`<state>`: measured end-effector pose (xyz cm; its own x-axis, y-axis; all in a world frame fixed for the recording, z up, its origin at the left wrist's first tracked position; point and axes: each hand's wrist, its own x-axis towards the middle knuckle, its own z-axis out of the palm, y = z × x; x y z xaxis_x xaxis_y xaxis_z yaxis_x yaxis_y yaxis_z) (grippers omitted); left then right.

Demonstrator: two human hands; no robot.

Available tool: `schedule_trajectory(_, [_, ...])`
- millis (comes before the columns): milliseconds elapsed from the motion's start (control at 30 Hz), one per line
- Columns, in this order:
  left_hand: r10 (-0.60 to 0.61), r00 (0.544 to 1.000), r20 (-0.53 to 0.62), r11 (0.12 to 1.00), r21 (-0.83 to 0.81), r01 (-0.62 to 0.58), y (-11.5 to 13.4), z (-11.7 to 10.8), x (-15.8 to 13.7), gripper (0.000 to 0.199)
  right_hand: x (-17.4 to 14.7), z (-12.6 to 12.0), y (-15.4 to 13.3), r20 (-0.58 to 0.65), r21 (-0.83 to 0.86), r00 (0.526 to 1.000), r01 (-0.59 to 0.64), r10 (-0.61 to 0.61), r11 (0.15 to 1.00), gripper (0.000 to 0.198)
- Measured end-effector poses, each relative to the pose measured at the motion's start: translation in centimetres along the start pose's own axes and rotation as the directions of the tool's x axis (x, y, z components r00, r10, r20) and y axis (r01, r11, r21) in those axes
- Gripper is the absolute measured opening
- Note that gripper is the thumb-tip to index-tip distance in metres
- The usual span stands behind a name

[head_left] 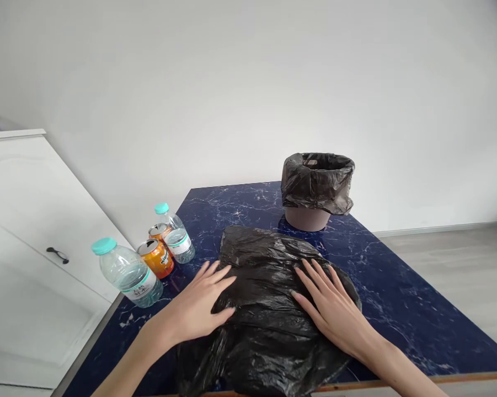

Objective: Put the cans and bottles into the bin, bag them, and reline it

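A black plastic garbage bag [268,309] lies spread and wrinkled over the near part of the blue marbled table [397,309]. On the bag's left side rests my left hand [202,303], its fingers stretched and apart. My right hand [326,303] lies flat on the right side of the same bag, fingers spread. Neither hand grips anything. Behind the bag stands a trash can [308,218], its upper part covered by a black liner [318,184] folded over the rim.
Along the table's left side stand two clear water bottles, a nearer one [128,273] and a farther one [176,234], both with turquoise caps. Two orange drink cans [157,258] are between them. A white cabinet [37,231] stands left of the table, and a white wall rises behind.
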<state>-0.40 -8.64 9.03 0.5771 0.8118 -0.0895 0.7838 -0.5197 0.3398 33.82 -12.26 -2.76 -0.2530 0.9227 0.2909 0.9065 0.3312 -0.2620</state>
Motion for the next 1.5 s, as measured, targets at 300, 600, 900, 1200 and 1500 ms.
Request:
schedule_trajectory(300, [0.051, 0.999, -0.016, 0.998, 0.033, -0.05, 1.9, 6.2, 6.2, 0.083, 1.5, 0.6, -0.8, 0.078, -0.013, 0.997, 0.005, -0.004, 1.0, 0.072])
schedule_trajectory(600, [0.082, 0.949, -0.303, 0.979, 0.203, -0.02, 0.4, 4.6, 6.8, 0.061, 2.5, 0.9, -0.9, 0.112, 0.019, 0.994, 0.006, -0.009, 1.0, 0.071])
schedule_trajectory(900, [0.099, 0.989, -0.106, 0.989, 0.122, -0.085, -0.9, 6.8, 14.0, 0.074, 3.1, 0.9, -1.8, 0.116, 0.011, 0.993, 0.02, -0.021, 1.0, 0.07])
schedule_trajectory(1200, [-0.024, 0.969, -0.247, 0.977, 0.198, 0.074, -3.0, 4.5, 11.1, 0.07, 2.8, 0.7, -2.4, 0.031, 0.019, 0.999, 0.012, -0.013, 1.0, 0.067])
schedule_trajectory(1500, [0.29, 0.955, -0.063, 0.939, 0.21, -0.272, 0.3, 7.3, 2.8, 0.069, 5.1, 2.1, 0.5, 0.038, -0.069, 0.998, -0.054, 0.057, 0.996, 0.069])
